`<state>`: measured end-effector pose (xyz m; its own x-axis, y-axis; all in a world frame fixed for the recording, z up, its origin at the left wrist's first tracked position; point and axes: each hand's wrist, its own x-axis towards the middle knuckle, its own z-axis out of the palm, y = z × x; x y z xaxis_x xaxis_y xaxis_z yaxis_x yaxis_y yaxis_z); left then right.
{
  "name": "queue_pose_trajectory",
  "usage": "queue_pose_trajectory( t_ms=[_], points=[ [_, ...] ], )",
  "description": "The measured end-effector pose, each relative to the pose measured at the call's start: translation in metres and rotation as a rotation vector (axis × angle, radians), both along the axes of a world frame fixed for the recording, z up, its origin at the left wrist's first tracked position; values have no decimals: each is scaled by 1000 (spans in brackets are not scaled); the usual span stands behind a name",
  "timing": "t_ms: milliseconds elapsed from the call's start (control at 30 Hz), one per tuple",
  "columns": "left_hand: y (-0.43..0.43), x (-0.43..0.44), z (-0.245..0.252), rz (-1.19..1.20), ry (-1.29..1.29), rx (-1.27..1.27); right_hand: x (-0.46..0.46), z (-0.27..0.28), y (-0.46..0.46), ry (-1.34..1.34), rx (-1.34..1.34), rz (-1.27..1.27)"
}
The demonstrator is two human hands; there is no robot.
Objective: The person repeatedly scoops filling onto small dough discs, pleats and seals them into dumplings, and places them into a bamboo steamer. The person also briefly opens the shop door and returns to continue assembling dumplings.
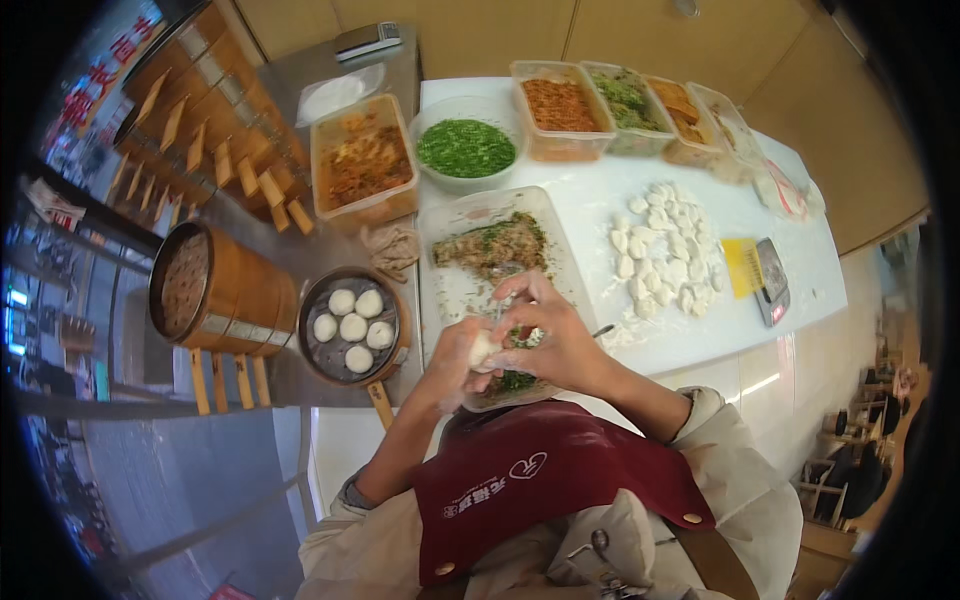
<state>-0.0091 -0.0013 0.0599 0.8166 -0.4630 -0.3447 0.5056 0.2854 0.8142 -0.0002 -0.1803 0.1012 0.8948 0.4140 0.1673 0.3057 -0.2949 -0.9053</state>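
Both hands are together above a clear plastic tub (559, 217) of minced filling with chopped greens (517, 240). My left hand (459, 356) is closed around a piece of white dough (482, 351), a bun being shaped. My right hand (547, 330) touches the same dough from the right, its thumb and fingers curved; whether it also holds a tool is hard to tell. A metal utensil shows partly at the filling, and a dark handle end (603, 330) lies at the tub's right edge. Several white buns (353, 327) sit in a round steamer (403, 330) to the left.
Floured dough pieces (675, 251), a yellow scraper (741, 268) and a digital scale (774, 281) lie on the white board to the right. A bowl of chopped greens (466, 148) and tubs of fillings (566, 105) line the back. Stacked wooden steamers (247, 292) and a crumpled cloth (391, 249) are left.
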Motion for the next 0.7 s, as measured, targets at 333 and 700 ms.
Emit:
queue_pose_trajectory(
  t_ms=[333, 700],
  points=[
    [29, -12, -16, 325, 341, -128, 25, 1, 62, -301, -224, 296],
    [197, -108, -15, 1298, 58, 383, 77, -67, 229, -391, -348, 629]
  ],
)
